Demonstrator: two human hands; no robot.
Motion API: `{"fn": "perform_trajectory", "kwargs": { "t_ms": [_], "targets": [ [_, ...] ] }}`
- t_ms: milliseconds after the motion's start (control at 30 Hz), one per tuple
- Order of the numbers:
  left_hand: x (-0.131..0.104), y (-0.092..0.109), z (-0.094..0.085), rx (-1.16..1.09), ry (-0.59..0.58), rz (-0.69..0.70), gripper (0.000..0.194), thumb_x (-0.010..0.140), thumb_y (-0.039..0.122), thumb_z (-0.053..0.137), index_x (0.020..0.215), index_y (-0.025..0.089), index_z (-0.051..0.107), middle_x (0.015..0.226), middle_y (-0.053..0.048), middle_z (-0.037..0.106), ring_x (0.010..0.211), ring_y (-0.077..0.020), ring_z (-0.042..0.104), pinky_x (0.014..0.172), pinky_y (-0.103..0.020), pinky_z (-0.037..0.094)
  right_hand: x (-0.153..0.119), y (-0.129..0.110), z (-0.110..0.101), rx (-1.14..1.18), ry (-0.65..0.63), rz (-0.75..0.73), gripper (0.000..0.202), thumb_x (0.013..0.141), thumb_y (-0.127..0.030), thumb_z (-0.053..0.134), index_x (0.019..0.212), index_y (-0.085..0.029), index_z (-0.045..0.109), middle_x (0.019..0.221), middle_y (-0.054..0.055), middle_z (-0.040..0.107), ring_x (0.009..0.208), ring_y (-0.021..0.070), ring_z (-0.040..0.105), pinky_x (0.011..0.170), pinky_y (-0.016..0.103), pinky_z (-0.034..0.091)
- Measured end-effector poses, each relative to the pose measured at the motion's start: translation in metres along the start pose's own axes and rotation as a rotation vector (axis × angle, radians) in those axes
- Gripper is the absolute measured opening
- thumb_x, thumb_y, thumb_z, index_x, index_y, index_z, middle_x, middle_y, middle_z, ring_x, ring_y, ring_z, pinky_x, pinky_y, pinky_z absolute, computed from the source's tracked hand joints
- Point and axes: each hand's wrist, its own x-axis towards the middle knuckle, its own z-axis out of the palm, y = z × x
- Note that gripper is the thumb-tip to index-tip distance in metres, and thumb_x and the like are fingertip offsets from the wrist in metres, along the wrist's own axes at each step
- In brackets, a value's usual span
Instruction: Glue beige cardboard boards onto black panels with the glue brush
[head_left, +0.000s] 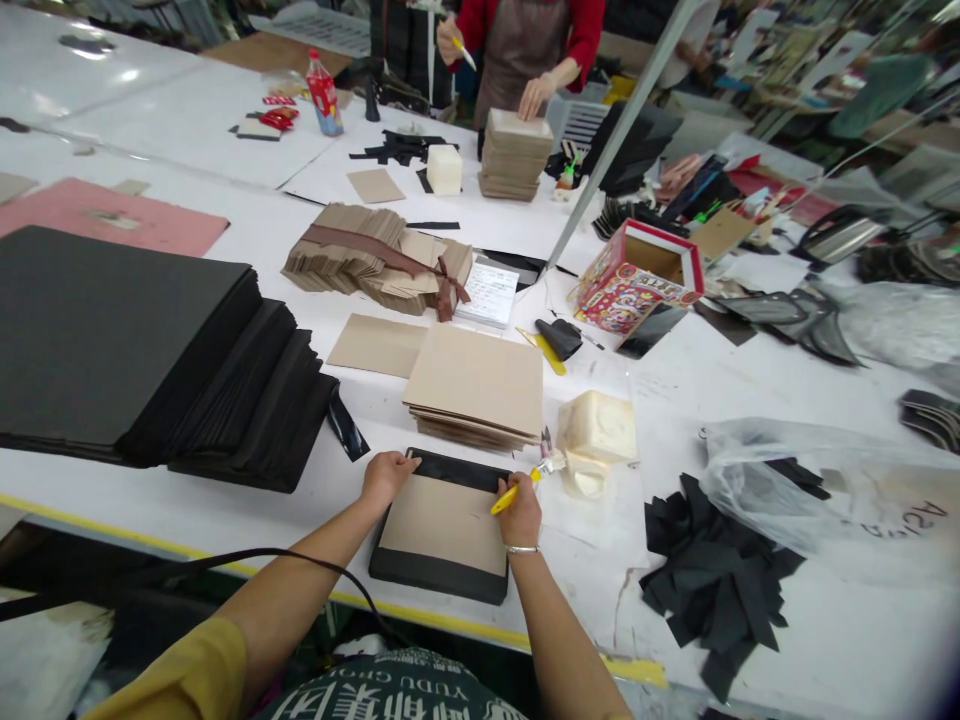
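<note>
A tan cardboard panel (446, 525) with black material along its edges lies in front of me. A glossy black strip (461, 470) runs across its far edge. At the strip's left end, the fingers of my left hand (387, 480) are closed in a pinch on the corner. My right hand (520, 512) is closed around a yellow-handled brush (507, 498), its bristles pointing away to the right. The fingertips of that hand also touch the strip's right end. Just beyond lies a stack of tan boards (476, 380). A whitish container (598, 427) stands right of the stack.
Black sheets (112, 330) are piled on the left. Tied tan card bundles (367, 255) and a red patterned box (637, 275) lie farther back. Black scraps (716, 575) and a plastic bag (810, 480) are on the right. Across the table, a person's hand (537, 97) rests on another stack.
</note>
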Motion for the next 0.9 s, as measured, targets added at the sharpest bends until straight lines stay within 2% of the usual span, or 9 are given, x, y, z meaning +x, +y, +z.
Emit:
{"fn": "perform_trajectory", "kwargs": {
  "t_ms": [167,333,567,700,767,833,900],
  "targets": [
    [-0.003,0.006,-0.002,0.030,-0.015,-0.017,0.038,0.066,0.052,0.053,0.049,0.018,0.055,0.042,0.003,0.046,0.048,-0.0129,0.045,0.047,-0.023,0.026,-0.001,-0.003,-0.004,0.005,-0.021,0.008,0.014,0.082,-0.030,0.045,0.088,-0.018,0.048,0.071,0.001,0.055,0.064,0.0147,0.053,0.061,0.025,0.041],
    [-0.002,0.003,0.002,0.045,-0.028,-0.033,0.038,0.065,0.052,0.054,0.048,0.019,0.051,0.043,0.003,0.047,0.049,-0.0131,0.046,0.047,-0.023,0.027,-0.001,-0.002,-0.004,-0.017,-0.036,0.023,0.012,0.082,-0.027,0.044,0.090,-0.018,0.046,0.074,0.001,0.055,0.065,0.0146,0.053,0.062,0.025,0.041],
    [0.000,0.001,0.004,0.107,-0.015,0.009,0.040,0.069,0.052,0.052,0.048,0.019,0.050,0.041,0.003,0.043,0.046,-0.0123,0.045,0.045,-0.023,0.026,0.001,-0.003,-0.003,-0.015,-0.041,0.018,0.013,0.081,-0.028,0.044,0.090,-0.019,0.047,0.074,0.001,0.056,0.065,0.0154,0.053,0.060,0.026,0.041],
    [0.001,0.002,0.000,0.183,0.005,0.060,0.039,0.072,0.050,0.051,0.049,0.019,0.050,0.043,0.002,0.047,0.047,-0.0135,0.049,0.047,-0.023,0.030,0.003,0.000,-0.002,-0.017,-0.032,-0.008,0.015,0.081,-0.029,0.044,0.091,-0.018,0.048,0.073,0.001,0.055,0.062,0.0153,0.052,0.058,0.026,0.041],
    [-0.002,0.004,-0.003,0.231,0.034,0.101,0.036,0.074,0.048,0.051,0.055,0.018,0.054,0.051,-0.001,0.054,0.055,-0.0165,0.054,0.052,-0.025,0.035,0.003,0.003,-0.001,-0.020,0.013,-0.012,0.019,0.081,-0.031,0.045,0.094,-0.017,0.048,0.074,0.002,0.055,0.064,0.0160,0.053,0.059,0.027,0.043],
    [-0.010,0.007,-0.004,0.270,0.077,0.161,0.033,0.078,0.046,0.048,0.071,0.017,0.061,0.072,-0.007,0.063,0.074,-0.0212,0.059,0.065,-0.029,0.040,0.001,0.003,-0.001,-0.033,0.091,-0.016,0.023,0.083,-0.033,0.046,0.098,-0.015,0.048,0.074,0.004,0.055,0.066,0.0173,0.053,0.063,0.030,0.045],
    [-0.022,0.011,0.002,0.340,0.091,0.368,0.034,0.084,0.041,0.042,0.097,0.016,0.060,0.103,-0.012,0.062,0.101,-0.0243,0.054,0.085,-0.034,0.038,-0.004,0.000,-0.001,-0.037,0.143,-0.066,0.023,0.084,-0.032,0.046,0.099,-0.014,0.048,0.077,0.006,0.056,0.071,0.0186,0.054,0.069,0.033,0.046]
  ]
}}
